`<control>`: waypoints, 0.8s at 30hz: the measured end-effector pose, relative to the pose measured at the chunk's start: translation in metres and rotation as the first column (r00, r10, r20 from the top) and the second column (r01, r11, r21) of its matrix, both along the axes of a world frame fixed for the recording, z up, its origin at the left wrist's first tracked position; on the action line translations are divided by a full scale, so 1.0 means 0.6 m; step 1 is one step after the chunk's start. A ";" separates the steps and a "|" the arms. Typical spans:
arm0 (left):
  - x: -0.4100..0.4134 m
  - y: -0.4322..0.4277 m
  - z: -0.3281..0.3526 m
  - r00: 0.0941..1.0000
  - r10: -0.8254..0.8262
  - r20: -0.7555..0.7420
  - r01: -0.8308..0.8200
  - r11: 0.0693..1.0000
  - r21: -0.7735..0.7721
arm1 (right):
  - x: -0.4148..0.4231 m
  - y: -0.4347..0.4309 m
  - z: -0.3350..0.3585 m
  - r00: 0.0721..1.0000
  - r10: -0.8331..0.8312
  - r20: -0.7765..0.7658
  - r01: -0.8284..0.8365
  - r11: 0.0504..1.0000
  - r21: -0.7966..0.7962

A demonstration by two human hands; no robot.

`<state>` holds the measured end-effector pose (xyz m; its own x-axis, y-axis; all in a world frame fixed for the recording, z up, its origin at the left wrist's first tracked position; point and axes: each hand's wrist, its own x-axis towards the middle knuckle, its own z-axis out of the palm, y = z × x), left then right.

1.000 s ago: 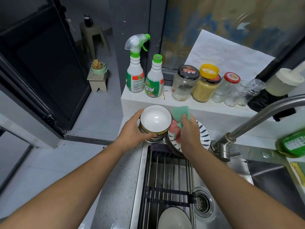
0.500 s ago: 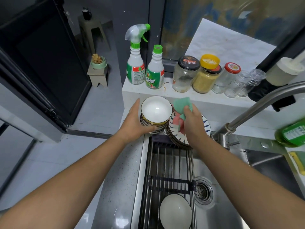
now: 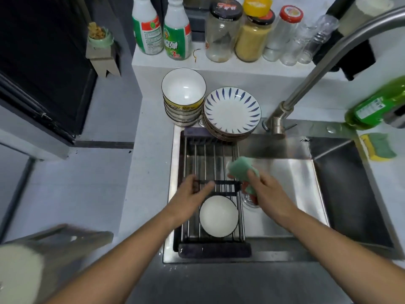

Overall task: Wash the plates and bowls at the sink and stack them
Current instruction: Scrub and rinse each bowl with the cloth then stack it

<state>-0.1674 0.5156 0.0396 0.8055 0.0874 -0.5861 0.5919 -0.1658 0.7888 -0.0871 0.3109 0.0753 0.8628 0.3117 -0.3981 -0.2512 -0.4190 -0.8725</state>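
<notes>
Rack [image 3: 205, 154], across the left side of the sink [image 3: 291, 172]: held one white bowl [image 3: 218, 216], upright, at its near end.
Stack of bowls [image 3: 183, 91]: on the counter past the sink's far left corner; top bowl empty.
Stack of plates [image 3: 232, 110]: just beside the bowls, overlapping the rack's far edge.
Left hand [image 3: 192, 194]: fingers loose and spread, holding nothing, over the rack beyond the white bowl.
Right hand [image 3: 269, 191]: gripped a green sponge [image 3: 240, 170] above the basin.
Ledge behind: clear jar [image 3: 222, 34], nearly empty; jar of yellow grains [image 3: 252, 38].

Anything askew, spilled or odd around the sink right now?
Nothing spilled or broken. The plate stack seems to overhang the sink rim above the rack; the green soap bottle at right looks tipped on its side, though blurred.
</notes>
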 end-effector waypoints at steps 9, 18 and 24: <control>-0.045 -0.062 -0.096 0.913 0.118 -0.391 -0.195 0.967 -0.163 | -0.060 -0.018 -0.121 0.993 0.082 -0.083 -0.090 0.990 -0.105; -0.050 -0.074 -0.080 0.909 0.237 -0.344 -0.342 0.895 -0.287 | -0.073 -0.005 -0.095 0.953 -0.146 -0.265 0.174 0.981 0.087; -0.023 -0.074 -0.018 0.968 0.211 -0.133 -0.240 0.931 -0.274 | -0.045 -0.026 -0.026 0.966 -0.173 -0.193 0.212 0.957 0.198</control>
